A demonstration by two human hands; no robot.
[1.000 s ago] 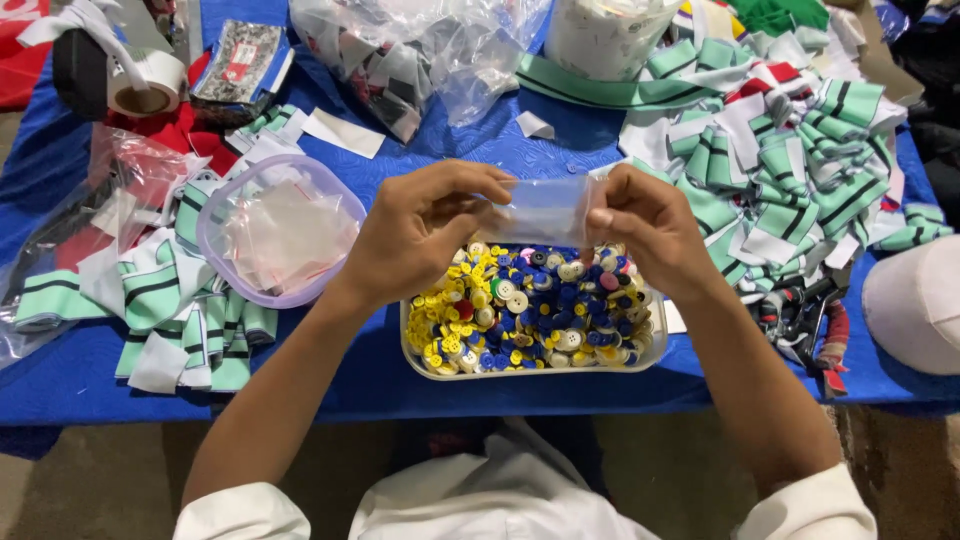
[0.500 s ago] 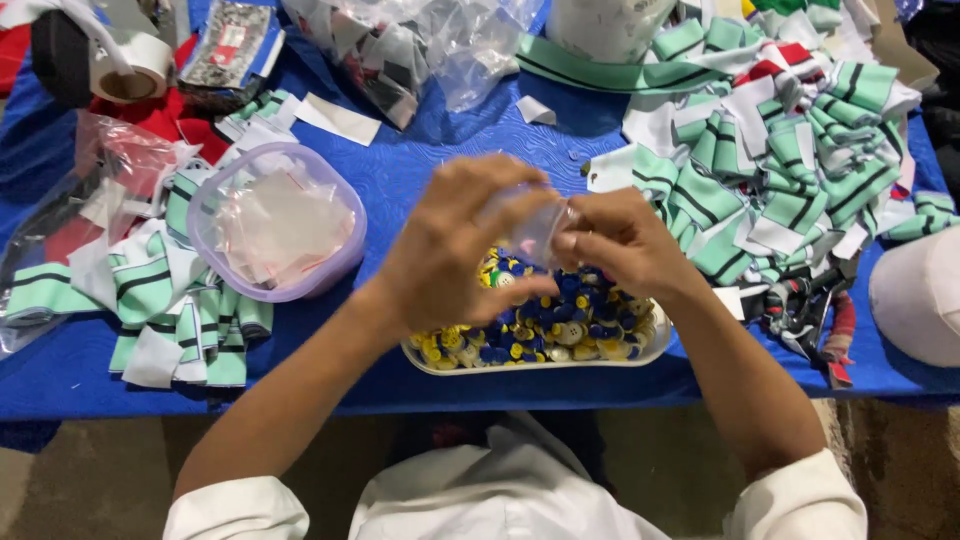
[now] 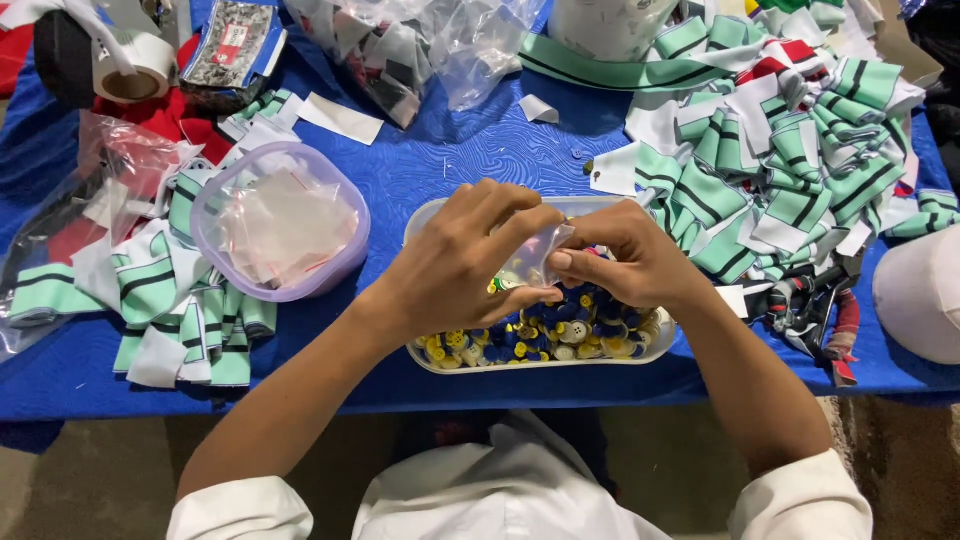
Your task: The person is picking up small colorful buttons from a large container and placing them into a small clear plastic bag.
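One small clear plastic bag [image 3: 535, 262]: being pinched between both hands above the tray, its long axis running roughly left to right, its mouth direction not readable because the fingers are covering most of it.

Left hand [image 3: 462, 262]: fingers curling down, thumb and fingertips closing together on the bag's left part. Right hand [image 3: 622, 262]: thumb and forefinger clamping the bag's right part. The two hands are meeting, fingertips touching over the bag.

One oval clear tray [image 3: 432, 215]: sitting on the blue table cover [image 3: 470, 150] directly under the hands, long axis lying left to right. It is holding a heap of small buttons [image 3: 560, 335], yellow, blue and white, too many and too overlapped to count.

One round lilac-rimmed tub [image 3: 215, 200]: standing just left of the tray, holding a stack of more clear bags, number not readable.

Two heaps of green, white and black striped fabric pieces: one [image 3: 190, 310] lying left of the tub, a larger one [image 3: 790, 150] spreading to the right of the tray, with a few red striped pieces mixed in.

One roll of white tape [image 3: 130, 68]: lying at the far left corner.

One white cap [image 3: 920, 295]: resting at the right edge.

Several crumpled clear bags [image 3: 430, 45]: lying at the far side of the table.
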